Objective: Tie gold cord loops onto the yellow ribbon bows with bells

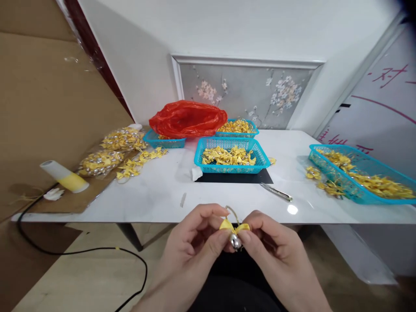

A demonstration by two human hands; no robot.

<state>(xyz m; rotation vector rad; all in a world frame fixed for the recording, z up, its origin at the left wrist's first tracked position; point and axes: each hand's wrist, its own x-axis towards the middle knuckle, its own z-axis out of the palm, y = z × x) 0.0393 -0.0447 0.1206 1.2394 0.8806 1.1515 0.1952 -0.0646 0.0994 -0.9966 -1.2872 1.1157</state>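
Note:
Between my two hands is a yellow ribbon bow [242,227] with a silver jingle bell [235,242] under its middle and a thin gold cord loop [232,211] above. My left hand [198,242] pinches the bow's left side between thumb and fingers. On the other side, my right hand [273,247] pinches the right loop of the bow. Both hands are in front of the table's near edge. Behind them on the table stands a blue basket [232,169] with several similar yellow bows and bells in it.
A red plastic bag [188,119] lies over a blue basket at the back. At the right is another filled blue basket [360,195]. A metal cutter [277,192] rests on the white table [156,195]. Bagged bows [123,139] and a yellow-white tube [65,177] are at left.

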